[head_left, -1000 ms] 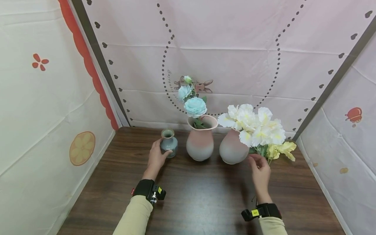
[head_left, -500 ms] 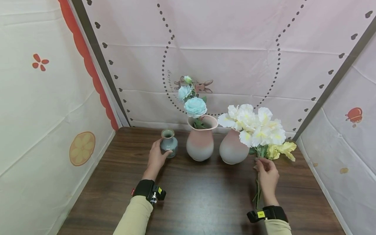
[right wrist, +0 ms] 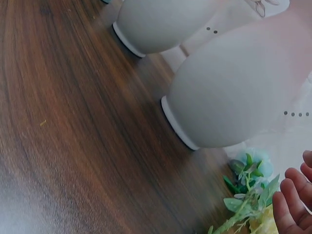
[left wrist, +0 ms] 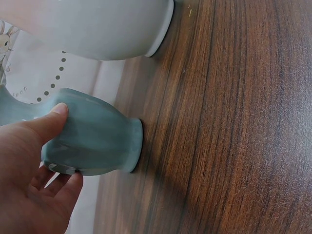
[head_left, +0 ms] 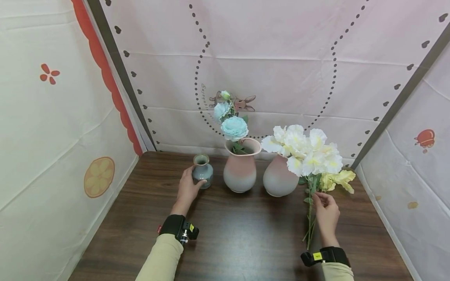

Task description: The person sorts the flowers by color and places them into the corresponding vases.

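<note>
My left hand (head_left: 190, 184) grips a small blue-grey vase (head_left: 202, 171) standing on the dark wooden table (head_left: 239, 238). In the left wrist view my thumb (left wrist: 46, 122) lies across the vase (left wrist: 95, 139). My right hand (head_left: 322, 200) pinches the green stems (head_left: 309, 224) of a bunch of white flowers (head_left: 306, 150), held upright to the right of an empty pink-and-white vase (head_left: 279, 177). The stem ends touch the table. The right wrist view has this vase (right wrist: 234, 92), green leaves (right wrist: 246, 195) and my fingertips (right wrist: 292, 207).
A second pink vase (head_left: 240, 169) holding pale blue flowers (head_left: 233, 127) stands between the two others. A yellow flower (head_left: 339, 178) lies behind the white bunch. Printed fabric walls (head_left: 52, 136) close in the table on three sides.
My right hand has drawn the white bunch to the right and toward me, away from the right pink vase, so the stems show below the hand. The left hand has stayed on the small vase.
</note>
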Demonstrator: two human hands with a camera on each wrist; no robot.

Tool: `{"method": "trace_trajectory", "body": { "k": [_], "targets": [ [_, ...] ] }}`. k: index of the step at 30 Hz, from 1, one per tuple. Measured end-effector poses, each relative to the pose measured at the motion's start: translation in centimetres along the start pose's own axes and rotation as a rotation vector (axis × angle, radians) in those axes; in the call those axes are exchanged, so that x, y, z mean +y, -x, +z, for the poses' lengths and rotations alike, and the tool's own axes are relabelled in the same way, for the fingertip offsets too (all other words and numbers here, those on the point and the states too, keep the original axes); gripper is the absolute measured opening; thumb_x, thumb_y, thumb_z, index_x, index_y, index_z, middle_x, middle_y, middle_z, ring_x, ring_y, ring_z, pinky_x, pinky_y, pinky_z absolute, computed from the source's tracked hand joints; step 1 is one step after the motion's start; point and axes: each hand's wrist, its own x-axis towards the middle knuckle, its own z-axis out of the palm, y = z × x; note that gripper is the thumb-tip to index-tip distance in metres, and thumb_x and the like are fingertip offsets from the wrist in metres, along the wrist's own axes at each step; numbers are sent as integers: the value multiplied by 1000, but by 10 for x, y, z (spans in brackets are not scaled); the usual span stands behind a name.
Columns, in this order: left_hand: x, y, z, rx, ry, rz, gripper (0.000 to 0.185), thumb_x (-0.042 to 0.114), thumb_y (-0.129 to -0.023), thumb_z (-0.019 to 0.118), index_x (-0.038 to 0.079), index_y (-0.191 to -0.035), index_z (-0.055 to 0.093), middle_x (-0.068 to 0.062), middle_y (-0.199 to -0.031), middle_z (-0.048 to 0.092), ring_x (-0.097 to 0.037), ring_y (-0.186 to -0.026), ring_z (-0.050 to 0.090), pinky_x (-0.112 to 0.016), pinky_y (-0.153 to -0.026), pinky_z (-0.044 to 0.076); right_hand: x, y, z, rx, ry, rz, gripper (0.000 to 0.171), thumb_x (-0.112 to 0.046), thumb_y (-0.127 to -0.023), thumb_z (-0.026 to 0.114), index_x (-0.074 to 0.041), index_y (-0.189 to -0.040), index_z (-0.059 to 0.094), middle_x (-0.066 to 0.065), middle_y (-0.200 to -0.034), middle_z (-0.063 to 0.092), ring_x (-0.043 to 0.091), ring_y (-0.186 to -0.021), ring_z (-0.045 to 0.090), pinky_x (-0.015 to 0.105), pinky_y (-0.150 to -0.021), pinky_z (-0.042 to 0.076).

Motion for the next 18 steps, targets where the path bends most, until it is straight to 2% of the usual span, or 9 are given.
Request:
{"method": "trace_trajectory", "body": {
  "k": [3, 5, 10, 18],
  "targets": [
    [0, 0, 0, 0, -3, 0, 76, 26, -94, 71, 7, -155, 29, -19, -158, 32, -39, -146, 35, -53, -119, 35, 2, 0, -1, -11, 26, 21, 28, -22, -97, 66, -1, -115, 68, 11, -98, 71, -17, -67, 51, 6, -57, 46],
    [-1, 0, 0, -1, -4, 0, 76, 25, -94, 71, 7, -155, 29, -19, -158, 32, -39, -146, 35, -53, -119, 35, 5, -1, -2, -19, 52, 35, 28, -23, -97, 65, -1, -115, 67, 16, -102, 71, -18, -66, 49, 7, -57, 45],
    [-1, 0, -1, 0, -2, -4, 76, 25, -93, 71, 8, -155, 30, -19, -158, 32, -39, -146, 35, -53, -119, 35, 12, -3, -2, -42, 126, 67, 30, -25, -98, 63, -1, -116, 67, 22, -107, 70, -18, -64, 46, 10, -55, 43],
    [-1, 0, 0, -2, -3, -4, 77, 26, -93, 71, 7, -155, 29, -19, -158, 31, -39, -145, 36, -53, -119, 36, 20, -5, -3, -119, 181, 114, 34, -24, -100, 60, 3, -119, 64, 28, -113, 68, -4, -66, 53, 17, -55, 45]
  ]
}}
